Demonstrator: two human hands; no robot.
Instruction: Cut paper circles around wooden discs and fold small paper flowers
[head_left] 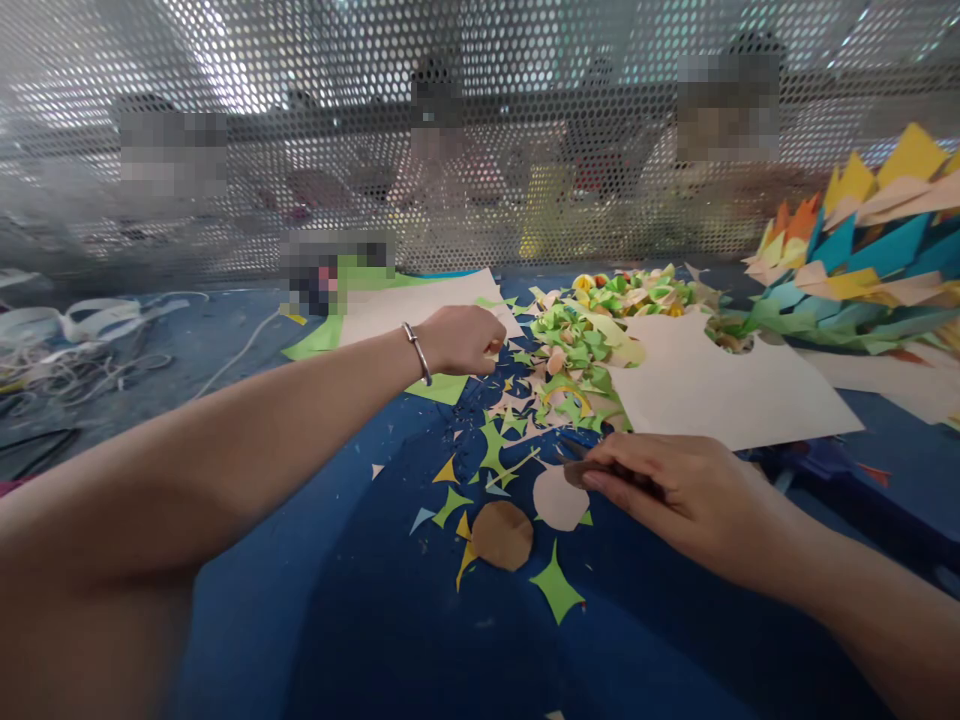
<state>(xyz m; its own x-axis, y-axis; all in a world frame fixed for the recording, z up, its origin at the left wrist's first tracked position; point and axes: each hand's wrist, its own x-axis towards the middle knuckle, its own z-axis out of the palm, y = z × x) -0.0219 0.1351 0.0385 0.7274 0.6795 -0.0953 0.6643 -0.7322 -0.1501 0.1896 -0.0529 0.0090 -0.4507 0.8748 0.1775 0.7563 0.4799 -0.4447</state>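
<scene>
Stretched forward, my left hand (463, 340) has its fingers curled closed at the right edge of a large cream paper sheet (409, 305). Whatever those fingers may hold is hidden. My right hand (675, 485) grips dark scissors (581, 465), their blades pointing left. Just below the scissors lies a cream paper disc (560, 498), and a brown disc (502, 535) lies to its left. Scattered around are several green, yellow and blue offcuts, among them a four-pointed green scrap (557, 583).
A heap of paper scraps (577, 345) spreads beyond my hands, beside a cream sheet (712, 380) with rounded cutouts. Layered coloured paper points (862, 250) stand at right. Tangled white cord (97, 340) lies left. A perforated metal screen (480, 150) rises behind the blue table (375, 620).
</scene>
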